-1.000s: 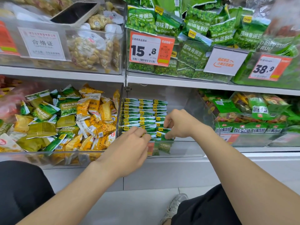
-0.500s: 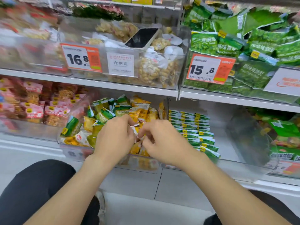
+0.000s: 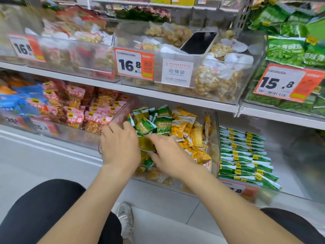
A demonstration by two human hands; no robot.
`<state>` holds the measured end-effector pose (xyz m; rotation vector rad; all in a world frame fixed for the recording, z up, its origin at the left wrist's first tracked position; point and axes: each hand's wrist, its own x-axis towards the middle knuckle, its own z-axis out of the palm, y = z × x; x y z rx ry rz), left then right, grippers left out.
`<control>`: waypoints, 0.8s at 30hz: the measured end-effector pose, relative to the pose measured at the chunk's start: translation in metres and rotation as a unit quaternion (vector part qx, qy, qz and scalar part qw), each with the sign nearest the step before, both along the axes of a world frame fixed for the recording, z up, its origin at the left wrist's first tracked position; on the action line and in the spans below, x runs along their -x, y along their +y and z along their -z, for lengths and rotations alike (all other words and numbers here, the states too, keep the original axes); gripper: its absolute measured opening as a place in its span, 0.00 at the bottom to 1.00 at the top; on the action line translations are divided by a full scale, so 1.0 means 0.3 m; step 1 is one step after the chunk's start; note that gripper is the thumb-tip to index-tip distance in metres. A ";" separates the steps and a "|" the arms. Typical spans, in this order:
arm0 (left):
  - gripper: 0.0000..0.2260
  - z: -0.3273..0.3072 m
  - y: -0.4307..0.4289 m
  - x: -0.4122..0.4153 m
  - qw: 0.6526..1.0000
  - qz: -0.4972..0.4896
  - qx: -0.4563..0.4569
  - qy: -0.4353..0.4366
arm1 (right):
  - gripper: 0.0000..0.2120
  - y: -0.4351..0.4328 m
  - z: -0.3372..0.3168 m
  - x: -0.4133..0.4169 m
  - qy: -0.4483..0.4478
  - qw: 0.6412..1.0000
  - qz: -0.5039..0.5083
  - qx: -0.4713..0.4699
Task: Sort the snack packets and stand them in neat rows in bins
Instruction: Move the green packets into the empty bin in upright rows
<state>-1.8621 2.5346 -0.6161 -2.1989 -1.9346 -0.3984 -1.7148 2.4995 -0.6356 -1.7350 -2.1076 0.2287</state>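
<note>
Sorting under way: in the clear plastic bin [image 3: 215,147] of jumbled packets, the right hand [image 3: 168,155] pinches an olive-green foil packet [image 3: 146,145]; the left hand [image 3: 121,147] shows no readable grip. Next, likely: stand it among the green rows [image 3: 246,155] right of that bin.

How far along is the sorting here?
Done: green packets stand in neat rows in the right bin. In hand: left hand and right hand meet at an olive packet in the mixed bin; grip unclear. Left: that bin's jumbled green and yellow packets.
</note>
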 end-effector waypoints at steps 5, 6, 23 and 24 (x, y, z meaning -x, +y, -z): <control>0.21 0.004 0.023 -0.006 0.999 0.023 0.046 0.002 | 0.33 0.041 0.023 0.016 0.025 1.000 0.016 0.000; 0.22 -0.002 0.024 -0.006 0.998 0.033 0.048 -0.015 | 0.34 0.048 0.025 0.018 0.026 0.999 0.018 -0.002; 0.12 -0.053 -0.021 -0.030 0.876 0.216 0.030 -0.430 | 0.09 -0.120 -0.200 -0.085 0.363 0.923 0.125 -0.011; 0.11 -0.062 -0.036 -0.039 0.849 0.221 0.084 -0.472 | 0.08 -0.139 -0.209 -0.092 0.373 0.921 0.109 0.006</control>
